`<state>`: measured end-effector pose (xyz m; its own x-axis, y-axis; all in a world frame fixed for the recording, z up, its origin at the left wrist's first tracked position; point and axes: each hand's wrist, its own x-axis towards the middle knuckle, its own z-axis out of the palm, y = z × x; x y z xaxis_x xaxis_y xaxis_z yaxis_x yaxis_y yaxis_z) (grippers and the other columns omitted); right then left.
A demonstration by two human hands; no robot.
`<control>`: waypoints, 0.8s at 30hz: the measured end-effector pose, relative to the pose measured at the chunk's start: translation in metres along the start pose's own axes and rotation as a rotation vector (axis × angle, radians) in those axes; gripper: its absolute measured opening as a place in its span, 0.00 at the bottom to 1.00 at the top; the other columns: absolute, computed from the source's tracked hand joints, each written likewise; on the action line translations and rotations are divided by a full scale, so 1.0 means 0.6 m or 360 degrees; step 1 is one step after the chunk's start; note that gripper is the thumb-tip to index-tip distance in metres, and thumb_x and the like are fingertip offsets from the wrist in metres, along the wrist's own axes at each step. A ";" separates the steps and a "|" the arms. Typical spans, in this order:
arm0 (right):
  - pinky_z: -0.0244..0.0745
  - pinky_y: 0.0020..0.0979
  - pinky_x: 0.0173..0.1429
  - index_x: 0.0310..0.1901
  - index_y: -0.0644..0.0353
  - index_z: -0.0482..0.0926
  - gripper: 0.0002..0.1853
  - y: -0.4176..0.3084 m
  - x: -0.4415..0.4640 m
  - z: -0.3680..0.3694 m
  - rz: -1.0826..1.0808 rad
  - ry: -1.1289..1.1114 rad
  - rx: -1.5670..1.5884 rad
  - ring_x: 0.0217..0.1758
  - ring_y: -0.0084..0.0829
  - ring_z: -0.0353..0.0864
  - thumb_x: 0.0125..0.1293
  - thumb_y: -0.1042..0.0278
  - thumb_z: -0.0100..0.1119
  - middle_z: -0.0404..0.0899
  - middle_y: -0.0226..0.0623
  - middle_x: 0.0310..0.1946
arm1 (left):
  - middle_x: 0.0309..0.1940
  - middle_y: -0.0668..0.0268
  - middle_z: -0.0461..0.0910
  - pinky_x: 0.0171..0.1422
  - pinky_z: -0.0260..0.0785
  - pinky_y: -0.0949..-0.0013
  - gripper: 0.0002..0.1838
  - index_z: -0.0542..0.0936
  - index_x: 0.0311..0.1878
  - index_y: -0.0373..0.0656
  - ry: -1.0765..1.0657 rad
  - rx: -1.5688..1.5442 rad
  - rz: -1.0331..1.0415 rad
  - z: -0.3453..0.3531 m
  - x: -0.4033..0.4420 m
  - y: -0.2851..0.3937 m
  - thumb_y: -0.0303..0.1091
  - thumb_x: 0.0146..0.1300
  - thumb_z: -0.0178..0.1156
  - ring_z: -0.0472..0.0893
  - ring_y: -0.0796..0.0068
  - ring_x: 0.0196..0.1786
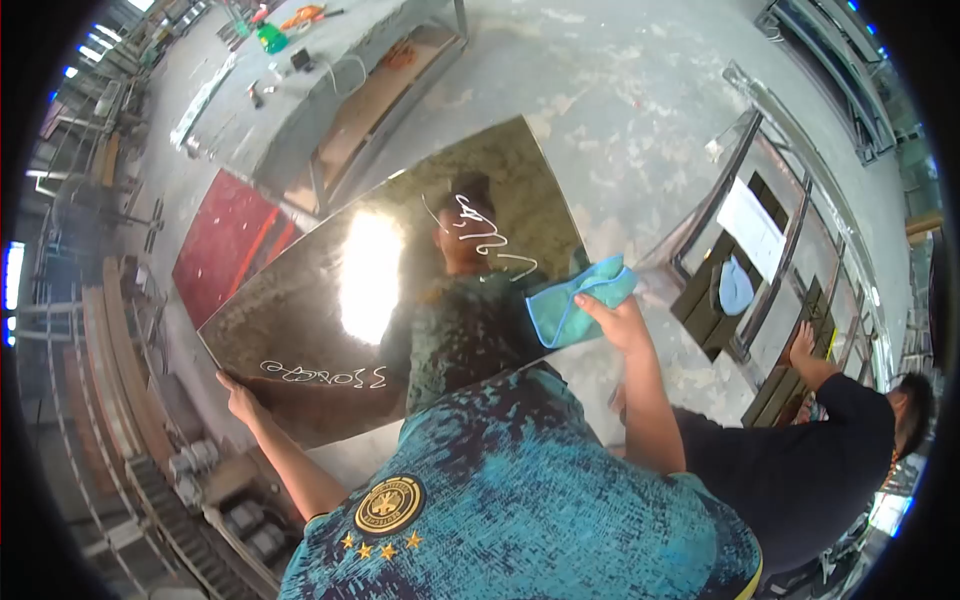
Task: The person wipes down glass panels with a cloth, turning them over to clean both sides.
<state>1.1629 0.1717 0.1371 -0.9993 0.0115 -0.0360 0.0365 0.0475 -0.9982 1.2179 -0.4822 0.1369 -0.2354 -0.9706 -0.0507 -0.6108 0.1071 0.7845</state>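
Shirt (530,470): teal, nearest.
Panel (415,285): glossy, dark, held before the shirt.
Left hand (243,403): gripping the panel's left edge.
Right hand (620,324): apart from the left, pinching the cloth (562,318) near the right edge.
Cloth: best spread flat, I'd judge, with that edge grip firm.

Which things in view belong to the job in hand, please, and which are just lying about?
Apparently in use:
dark glossy panel, left hand at its edge
blue-green cloth, in the right hand

Apparently just lying about:
green bottle, on the bench
orange item, also on the bench
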 end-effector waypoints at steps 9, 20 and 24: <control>0.73 0.31 0.52 0.43 0.63 0.79 0.11 -0.025 0.219 0.038 0.0303 0.0236 -0.0089 0.45 0.24 0.78 0.62 0.71 0.69 0.81 0.31 0.40 | 0.39 0.43 0.84 0.54 0.72 0.54 0.44 0.84 0.44 0.31 -0.0345 0.0450 0.0532 0.384 0.120 0.353 0.69 0.70 0.38 0.84 0.51 0.46; 0.73 0.33 0.49 0.39 0.64 0.81 0.14 -0.056 0.752 -0.025 -0.0132 0.0552 -0.0519 0.40 0.28 0.80 0.64 0.61 0.69 0.83 0.35 0.35 | 0.30 0.60 0.84 0.40 0.71 0.63 0.35 0.84 0.40 0.28 -0.0301 -0.0325 0.0443 0.705 0.119 0.611 0.58 0.73 0.47 0.80 0.68 0.33; 0.73 0.35 0.50 0.39 0.64 0.81 0.14 -0.064 0.915 -0.053 -0.0204 0.0346 -0.0631 0.40 0.34 0.80 0.68 0.58 0.65 0.82 0.37 0.35 | 0.21 0.65 0.76 0.35 0.65 0.63 0.35 0.82 0.33 0.28 -0.0069 -0.0140 0.0362 0.764 0.131 0.650 0.58 0.73 0.50 0.72 0.72 0.27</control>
<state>0.6134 0.2080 0.1575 -0.9723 0.1875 0.1393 -0.0438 0.4394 -0.8972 0.6147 -0.4180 0.1553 -0.3926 -0.9133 0.1083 -0.4706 0.3006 0.8296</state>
